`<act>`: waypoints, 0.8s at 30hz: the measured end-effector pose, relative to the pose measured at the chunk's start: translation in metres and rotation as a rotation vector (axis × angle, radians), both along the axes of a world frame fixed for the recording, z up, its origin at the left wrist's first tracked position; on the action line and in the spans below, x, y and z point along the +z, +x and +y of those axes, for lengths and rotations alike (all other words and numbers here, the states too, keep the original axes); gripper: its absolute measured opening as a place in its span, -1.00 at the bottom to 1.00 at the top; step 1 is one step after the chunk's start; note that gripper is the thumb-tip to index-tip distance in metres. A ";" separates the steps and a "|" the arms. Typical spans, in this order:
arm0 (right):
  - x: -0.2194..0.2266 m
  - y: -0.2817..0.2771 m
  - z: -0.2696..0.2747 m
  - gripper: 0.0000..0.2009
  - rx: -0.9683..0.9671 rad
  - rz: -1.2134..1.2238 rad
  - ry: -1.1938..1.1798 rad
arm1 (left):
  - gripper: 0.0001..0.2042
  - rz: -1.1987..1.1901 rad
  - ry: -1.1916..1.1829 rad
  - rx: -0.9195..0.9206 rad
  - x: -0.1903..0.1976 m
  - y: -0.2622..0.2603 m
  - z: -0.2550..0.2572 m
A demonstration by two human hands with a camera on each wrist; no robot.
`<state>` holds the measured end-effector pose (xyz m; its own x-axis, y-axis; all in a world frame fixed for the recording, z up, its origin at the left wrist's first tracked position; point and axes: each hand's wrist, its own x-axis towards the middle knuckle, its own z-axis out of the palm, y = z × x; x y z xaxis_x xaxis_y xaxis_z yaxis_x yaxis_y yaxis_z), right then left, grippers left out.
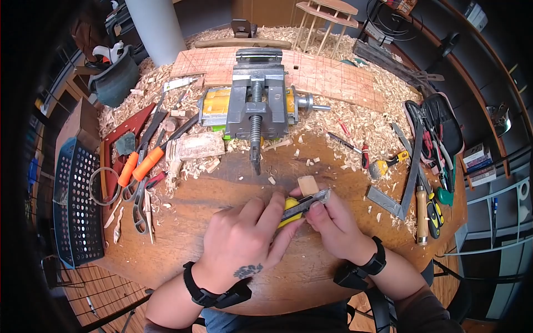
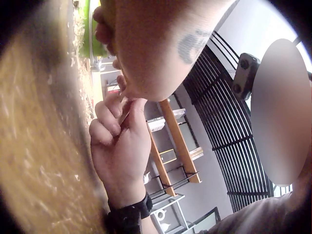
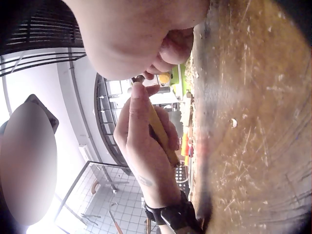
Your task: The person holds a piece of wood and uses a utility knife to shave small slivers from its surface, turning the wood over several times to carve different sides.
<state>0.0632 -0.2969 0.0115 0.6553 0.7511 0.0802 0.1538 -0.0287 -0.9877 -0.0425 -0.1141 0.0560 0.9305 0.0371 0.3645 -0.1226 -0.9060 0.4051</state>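
Your left hand (image 1: 240, 236) has its fingers curled firmly round a yellow utility knife (image 1: 292, 212), with no slack in the grip. Your right hand (image 1: 335, 226) holds a small wooden piece (image 1: 308, 186), its thumb beside the front end of the knife. Whether the blade touches the wood, you cannot tell from here. Knife and wood are held together over the table (image 1: 183, 222), around the middle of its width and nearer the near edge than the far one.

Straight ahead of you, toward the far edge, stands a grey metal vise (image 1: 255, 100) among wood shavings (image 1: 344, 136). Toward the left edge lie scissors (image 1: 139, 213), just beside a perforated blue basket (image 1: 83, 205). Toward the right edge you have a metal square (image 1: 387, 201), a wooden-handled tool (image 1: 422, 219) near it, and an unfolded tool pouch (image 1: 451, 119) farther back.
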 end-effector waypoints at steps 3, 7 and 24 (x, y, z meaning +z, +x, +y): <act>-0.001 -0.001 -0.002 -0.70 -0.025 -0.067 -0.024 | -0.60 -0.025 0.008 0.013 0.000 0.000 -0.001; 0.005 -0.003 0.000 -0.77 -0.081 -0.134 -0.044 | -0.58 -0.050 0.018 0.030 0.000 0.000 -0.002; 0.000 -0.003 0.004 -0.69 -0.227 -0.122 -0.076 | -0.60 -0.083 0.014 0.112 -0.004 -0.001 -0.011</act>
<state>0.0603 -0.2931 0.0112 0.7964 0.5932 0.1177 0.2528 -0.1497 -0.9559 -0.0439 -0.1253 0.0522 0.8876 0.1329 0.4410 -0.0532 -0.9215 0.3848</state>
